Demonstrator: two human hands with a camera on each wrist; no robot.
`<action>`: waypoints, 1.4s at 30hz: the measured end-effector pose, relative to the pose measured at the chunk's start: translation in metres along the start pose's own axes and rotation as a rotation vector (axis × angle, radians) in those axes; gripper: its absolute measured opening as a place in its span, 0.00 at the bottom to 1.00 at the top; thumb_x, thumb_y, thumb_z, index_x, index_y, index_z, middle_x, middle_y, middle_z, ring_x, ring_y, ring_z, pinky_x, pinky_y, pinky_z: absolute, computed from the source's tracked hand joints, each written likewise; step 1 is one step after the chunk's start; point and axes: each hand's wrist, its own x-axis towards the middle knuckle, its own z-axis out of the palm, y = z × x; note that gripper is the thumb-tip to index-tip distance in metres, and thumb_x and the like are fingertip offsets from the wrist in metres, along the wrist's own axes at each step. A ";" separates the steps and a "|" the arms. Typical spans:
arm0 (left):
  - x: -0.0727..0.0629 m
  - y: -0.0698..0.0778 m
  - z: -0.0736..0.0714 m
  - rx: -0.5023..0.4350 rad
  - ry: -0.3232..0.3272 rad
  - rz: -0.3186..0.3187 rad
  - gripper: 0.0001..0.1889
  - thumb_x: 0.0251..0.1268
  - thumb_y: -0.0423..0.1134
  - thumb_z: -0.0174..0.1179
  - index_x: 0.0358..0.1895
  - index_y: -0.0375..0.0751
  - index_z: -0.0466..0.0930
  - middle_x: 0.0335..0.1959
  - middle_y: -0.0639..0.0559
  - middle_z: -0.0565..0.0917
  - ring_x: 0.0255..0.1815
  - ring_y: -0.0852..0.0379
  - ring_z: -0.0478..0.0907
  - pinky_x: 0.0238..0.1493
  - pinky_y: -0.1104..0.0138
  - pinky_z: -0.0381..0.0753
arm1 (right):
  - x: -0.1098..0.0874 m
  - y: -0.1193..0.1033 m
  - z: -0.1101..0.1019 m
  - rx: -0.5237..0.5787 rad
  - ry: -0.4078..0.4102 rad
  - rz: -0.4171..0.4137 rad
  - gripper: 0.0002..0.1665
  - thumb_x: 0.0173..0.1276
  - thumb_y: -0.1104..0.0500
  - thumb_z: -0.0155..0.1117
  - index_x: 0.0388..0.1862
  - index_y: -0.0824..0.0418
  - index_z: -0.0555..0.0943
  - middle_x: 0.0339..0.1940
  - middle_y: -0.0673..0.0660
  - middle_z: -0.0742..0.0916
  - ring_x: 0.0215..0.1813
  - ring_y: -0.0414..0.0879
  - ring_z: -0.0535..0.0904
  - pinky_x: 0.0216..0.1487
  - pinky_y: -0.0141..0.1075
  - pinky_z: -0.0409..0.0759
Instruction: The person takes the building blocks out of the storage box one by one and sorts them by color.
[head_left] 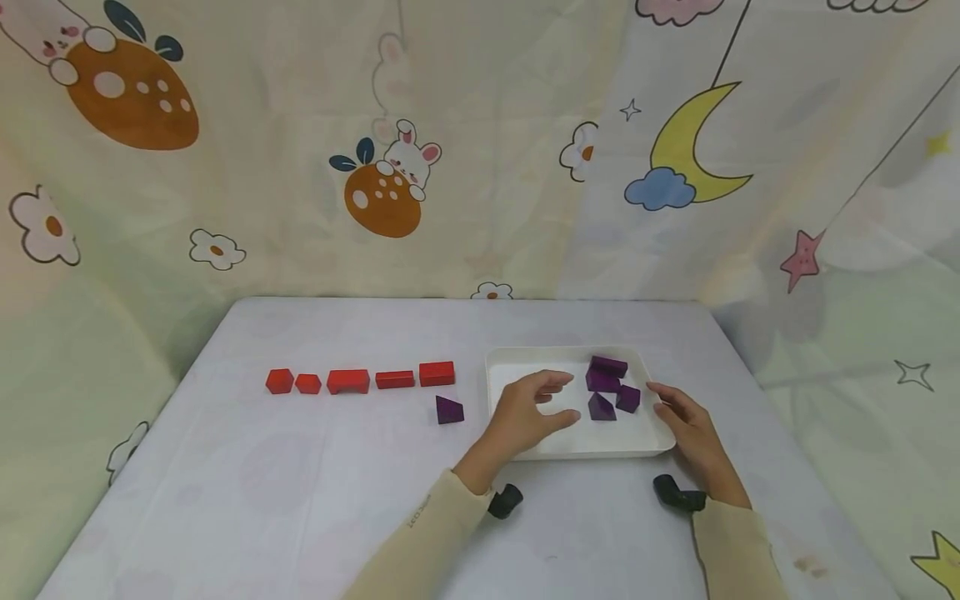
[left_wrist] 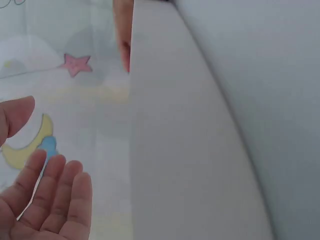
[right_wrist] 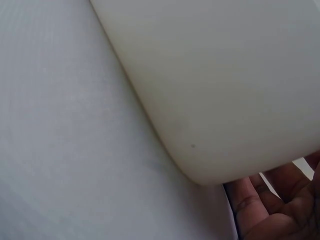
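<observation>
My left hand (head_left: pixel 531 412) is over the left part of the white tray (head_left: pixel 540 446), thumb and fingers spread apart with nothing between them. In the left wrist view the same hand (left_wrist: pixel 47 200) shows its bare palm side. Inside the tray, toward its right side, several purple blocks lie close together, among them a long block (head_left: pixel 609 366) and a wedge-like block (head_left: pixel 602 407). At the tray's right edge rests my right hand (head_left: pixel 693 433), its fingers along the outer wall. In the right wrist view this hand (right_wrist: pixel 280 205) is partly hidden by the tray's corner.
Left of the tray, several red blocks stand in a row, from a small one (head_left: pixel 280 382) to a rectangular one (head_left: pixel 437 373). A single purple block (head_left: pixel 450 410) lies on the white table (head_left: pixel 300 500) between that row and the tray. A patterned cloth (head_left: pixel 487 183) hangs behind.
</observation>
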 end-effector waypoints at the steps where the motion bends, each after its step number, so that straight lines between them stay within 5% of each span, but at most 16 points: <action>1: 0.004 0.000 0.007 -0.015 -0.003 -0.005 0.27 0.68 0.37 0.77 0.69 0.39 0.82 0.65 0.42 0.86 0.68 0.43 0.83 0.69 0.59 0.82 | 0.000 0.000 0.001 0.003 -0.001 -0.001 0.30 0.90 0.55 0.53 0.83 0.67 0.67 0.84 0.72 0.68 0.84 0.70 0.61 0.64 0.19 0.71; 8: 0.032 -0.006 0.044 -0.044 0.014 -0.070 0.26 0.66 0.31 0.77 0.67 0.39 0.84 0.66 0.47 0.87 0.68 0.53 0.83 0.67 0.73 0.79 | 0.004 0.000 0.006 0.006 0.006 -0.041 0.29 0.90 0.57 0.53 0.81 0.69 0.69 0.82 0.72 0.70 0.82 0.69 0.64 0.56 0.13 0.66; 17: 0.048 -0.014 0.056 0.070 0.063 -0.243 0.27 0.55 0.27 0.82 0.59 0.44 0.88 0.58 0.50 0.89 0.61 0.52 0.84 0.64 0.66 0.82 | 0.010 0.000 0.010 0.025 0.000 -0.046 0.28 0.89 0.58 0.52 0.82 0.67 0.68 0.84 0.70 0.69 0.82 0.68 0.64 0.53 0.11 0.67; 23: 0.051 -0.026 0.057 0.149 0.062 -0.223 0.19 0.54 0.31 0.84 0.50 0.42 0.91 0.45 0.52 0.90 0.47 0.59 0.85 0.54 0.71 0.82 | 0.009 0.000 0.011 0.038 0.005 -0.068 0.28 0.89 0.59 0.53 0.81 0.69 0.69 0.82 0.71 0.70 0.81 0.69 0.64 0.53 0.11 0.67; 27: 0.050 -0.025 0.056 0.121 0.049 -0.188 0.18 0.55 0.34 0.84 0.49 0.42 0.92 0.43 0.55 0.90 0.45 0.64 0.85 0.51 0.74 0.82 | 0.008 0.000 0.011 0.035 0.012 -0.065 0.28 0.89 0.57 0.53 0.80 0.69 0.69 0.82 0.71 0.70 0.81 0.69 0.65 0.55 0.12 0.68; 31: 0.044 -0.016 0.047 0.057 -0.007 -0.130 0.19 0.56 0.34 0.84 0.52 0.41 0.91 0.44 0.55 0.91 0.45 0.66 0.87 0.52 0.76 0.82 | 0.006 -0.001 0.008 0.016 0.006 -0.049 0.29 0.90 0.56 0.53 0.81 0.68 0.69 0.82 0.71 0.70 0.82 0.69 0.64 0.73 0.32 0.73; 35: 0.034 -0.006 0.027 0.035 -0.096 -0.040 0.21 0.59 0.33 0.82 0.56 0.37 0.90 0.45 0.54 0.92 0.47 0.66 0.87 0.52 0.77 0.84 | 0.006 -0.002 0.006 0.023 -0.004 -0.043 0.29 0.89 0.57 0.53 0.82 0.68 0.69 0.83 0.72 0.69 0.84 0.70 0.61 0.82 0.61 0.64; 38: 0.024 -0.004 0.008 0.014 -0.144 0.002 0.21 0.61 0.31 0.80 0.58 0.36 0.89 0.46 0.54 0.91 0.48 0.66 0.86 0.52 0.76 0.85 | 0.005 0.000 0.004 0.013 -0.002 -0.037 0.29 0.89 0.58 0.54 0.82 0.68 0.68 0.83 0.72 0.69 0.84 0.69 0.61 0.81 0.45 0.68; 42: 0.009 -0.006 -0.023 -0.028 -0.166 0.035 0.21 0.62 0.30 0.79 0.59 0.36 0.88 0.48 0.54 0.90 0.50 0.64 0.86 0.54 0.73 0.86 | 0.003 0.003 0.001 -0.002 0.007 -0.039 0.29 0.90 0.57 0.53 0.82 0.68 0.68 0.83 0.71 0.70 0.83 0.69 0.63 0.62 0.15 0.67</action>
